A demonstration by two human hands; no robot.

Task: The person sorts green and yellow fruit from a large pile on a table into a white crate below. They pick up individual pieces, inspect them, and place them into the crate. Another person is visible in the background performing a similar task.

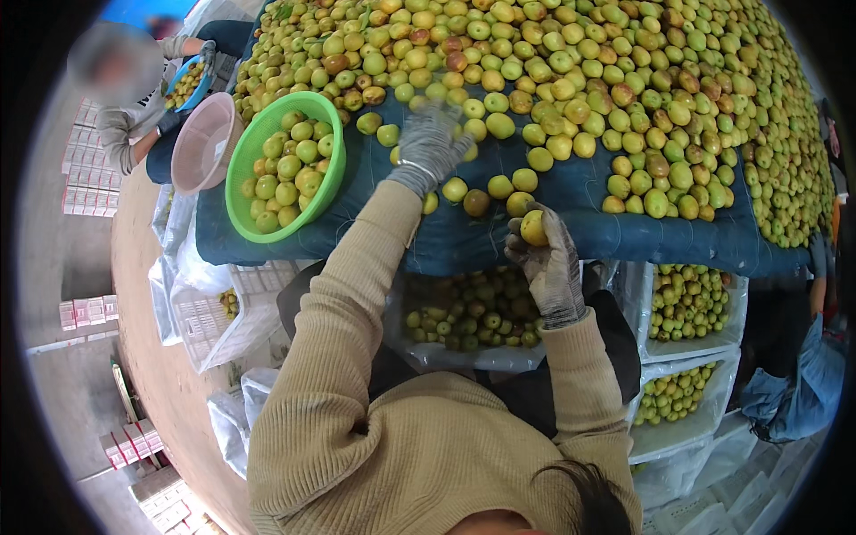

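My right hand (558, 271), in a grey knit glove, holds one yellow-green jujube (533, 228) between thumb and fingers at the near edge of a table with a dark blue cloth (455, 247). My left hand (428, 147), gloved alike, reaches over the cloth among loose jujubes. Its fingers are blurred, and whether they grip a fruit is hidden. A few loose jujubes (499, 186) lie between the two hands. Beyond them spreads a large heap of jujubes (602, 73), green to brownish. Left of my left arm, a bright green plastic basket (340, 154) holds several jujubes.
A pink basin (200, 144) stands beside the green basket. At upper left a person (130, 127) holds a blue basin of fruit (190, 83). Plastic-lined crates (695, 351) of jujubes stand at right, near another person's denim sleeve (812, 374). A white crate (207, 334) sits at left.
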